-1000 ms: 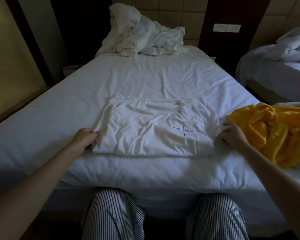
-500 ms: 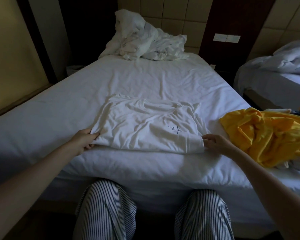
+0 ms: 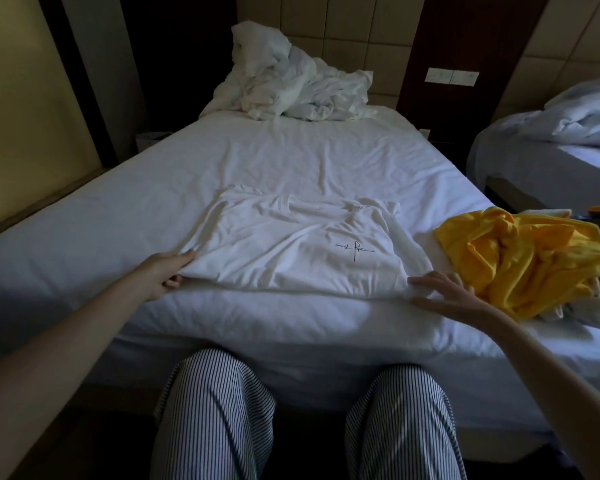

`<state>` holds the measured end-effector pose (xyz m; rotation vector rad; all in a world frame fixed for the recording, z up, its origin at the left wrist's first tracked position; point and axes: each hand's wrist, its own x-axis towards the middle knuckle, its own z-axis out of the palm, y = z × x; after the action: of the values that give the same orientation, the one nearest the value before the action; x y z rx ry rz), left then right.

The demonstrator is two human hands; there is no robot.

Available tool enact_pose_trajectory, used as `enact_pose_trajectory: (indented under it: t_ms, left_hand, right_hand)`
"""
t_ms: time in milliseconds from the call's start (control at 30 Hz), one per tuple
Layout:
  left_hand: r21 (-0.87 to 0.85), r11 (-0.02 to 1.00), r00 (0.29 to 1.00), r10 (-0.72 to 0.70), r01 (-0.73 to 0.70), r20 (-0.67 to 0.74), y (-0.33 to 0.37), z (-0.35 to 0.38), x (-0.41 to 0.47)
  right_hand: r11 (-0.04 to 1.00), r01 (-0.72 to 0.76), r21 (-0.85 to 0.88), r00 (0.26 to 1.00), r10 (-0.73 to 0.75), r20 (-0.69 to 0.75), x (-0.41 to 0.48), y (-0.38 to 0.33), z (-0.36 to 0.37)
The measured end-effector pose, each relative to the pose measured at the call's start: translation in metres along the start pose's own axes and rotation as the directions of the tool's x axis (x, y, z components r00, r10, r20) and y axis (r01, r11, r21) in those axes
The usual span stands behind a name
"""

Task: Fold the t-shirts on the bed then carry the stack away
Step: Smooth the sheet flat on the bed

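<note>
Two hands [image 3: 165, 276] [image 3: 445, 293] flank one white t-shirt [image 3: 291, 247]

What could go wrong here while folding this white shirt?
The left hand pinches a corner of the white t-shirt while the right hand lies open, so a fold might go crooked. The shirt sits near the front edge of the bed and could slip off. The crumpled yellow garment lies close to the right hand and might get dragged along.

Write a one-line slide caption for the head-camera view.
Left hand grips one corner of the white t-shirt on the bed; right hand, fingers spread, at the other; yellow garment beside.
</note>
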<state>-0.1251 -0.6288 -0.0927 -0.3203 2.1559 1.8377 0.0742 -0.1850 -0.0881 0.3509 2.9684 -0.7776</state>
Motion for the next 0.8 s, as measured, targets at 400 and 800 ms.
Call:
enact_pose_trajectory:
  t_ms: [400, 800]
  left_hand:
    - [-0.158, 0.987, 0.999, 0.002, -0.007, -0.033, -0.004, -0.006, -0.018]
    - [-0.305, 0.952, 0.994, -0.034, 0.002, -0.100, -0.008, -0.015, -0.025]
  right_hand:
    - [0.966, -0.223, 0.134, 0.942, 0.249, -0.227, -0.005, -0.019, 0.017]
    - [0.765, -0.128, 0.631, 0.838, 0.424, -0.344, -0.034, -0.028, 0.032]
